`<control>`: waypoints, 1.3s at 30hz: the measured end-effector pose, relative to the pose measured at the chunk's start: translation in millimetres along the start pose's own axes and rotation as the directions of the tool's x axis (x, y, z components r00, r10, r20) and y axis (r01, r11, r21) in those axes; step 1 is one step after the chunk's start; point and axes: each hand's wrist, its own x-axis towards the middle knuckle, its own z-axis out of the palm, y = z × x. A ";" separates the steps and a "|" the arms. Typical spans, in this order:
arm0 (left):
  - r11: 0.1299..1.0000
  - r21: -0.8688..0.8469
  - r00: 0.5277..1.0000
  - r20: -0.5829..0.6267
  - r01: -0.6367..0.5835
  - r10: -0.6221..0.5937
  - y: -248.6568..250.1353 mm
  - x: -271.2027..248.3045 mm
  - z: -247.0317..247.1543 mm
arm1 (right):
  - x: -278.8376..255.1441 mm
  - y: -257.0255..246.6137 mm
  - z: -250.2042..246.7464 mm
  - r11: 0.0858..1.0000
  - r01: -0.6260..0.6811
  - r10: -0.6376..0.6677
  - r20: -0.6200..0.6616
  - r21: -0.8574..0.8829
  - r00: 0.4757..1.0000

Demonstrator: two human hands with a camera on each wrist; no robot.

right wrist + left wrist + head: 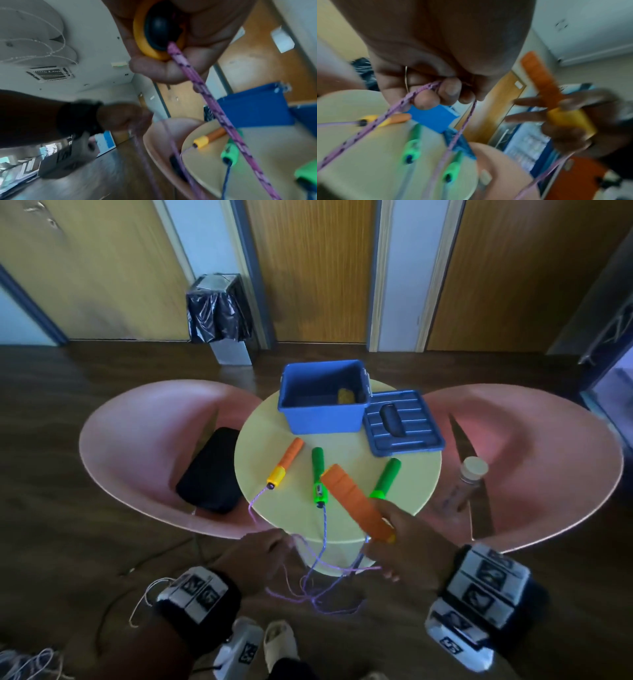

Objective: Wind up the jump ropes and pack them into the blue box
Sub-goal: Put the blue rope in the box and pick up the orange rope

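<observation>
Round yellow table (267, 436): carries the items below; a pink chair (137, 440) stands on either side of it.

Blue box (322, 397): at the table's far edge, open; a small yellow object lies inside, too blurred to identify.

Blue lid (404, 424): flat at the far right edge, just beside the box, handle up.

Black pouch (210, 470): on the seat of the left chair.

Right hand (407, 546): at the near edge, thumb and fingers curled round the yellow end of the lifted orange handle (356, 501), which tilts up toward the table's centre; in the left-wrist view two fingers stick out straight beside it.

Left hand (253, 553): just off the near edge, fingers curled, pinching the pink rope (412, 97), which runs through the fingertips.

Pink rope, remainder: hangs in loose loops below the near edge, between the hands, toward the floor.

Second orange handle (286, 463): lying left of centre, its rope trailing over the near left edge.

Two green handles (318, 474): lying at centre and right of centre, partly behind the lifted handle; a blue rope (324, 525) drops from one over the near edge.

Bottle (462, 484): on the right chair.
</observation>
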 end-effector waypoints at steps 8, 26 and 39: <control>0.990 -0.091 0.994 -0.019 -0.112 0.111 36.7 17.1 -9.9 | 30.6 -0.1 19.6 0.955 -0.186 0.125 0.252 0.233 0.959; 0.928 -0.228 0.952 -0.152 -0.294 0.264 79.6 2.6 -26.5 | 6.0 -6.7 15.5 0.990 0.065 -0.096 0.254 0.128 0.962; 0.988 -0.153 0.940 0.335 -0.008 0.059 50.5 15.9 23.4 | -11.4 -79.6 -8.7 0.566 0.466 -0.501 -0.165 0.680 0.850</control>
